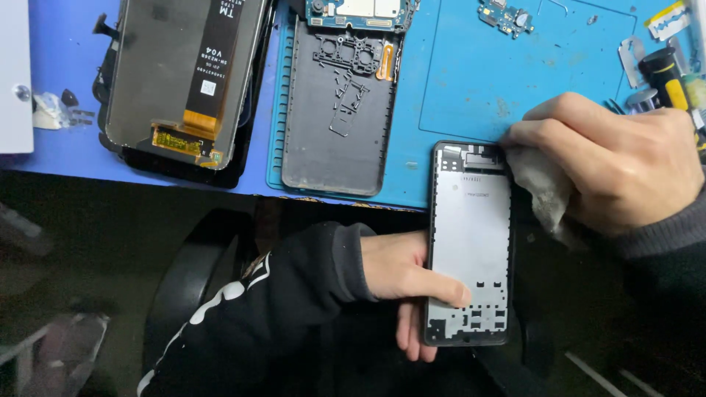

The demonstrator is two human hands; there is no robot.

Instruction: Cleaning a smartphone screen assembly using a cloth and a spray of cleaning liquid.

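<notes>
My left hand grips a bare phone frame from the left, thumb lying across its silver inner plate, fingers under it. The frame is held upright over the table's front edge. My right hand pinches a crumpled grey-white cloth and presses it against the frame's upper right corner.
On the blue work mat lie a dark grey phone back cover, a circuit board and a smaller board piece. A detached screen panel rests face down at left. Small tools and a yellow-black handle sit at far right.
</notes>
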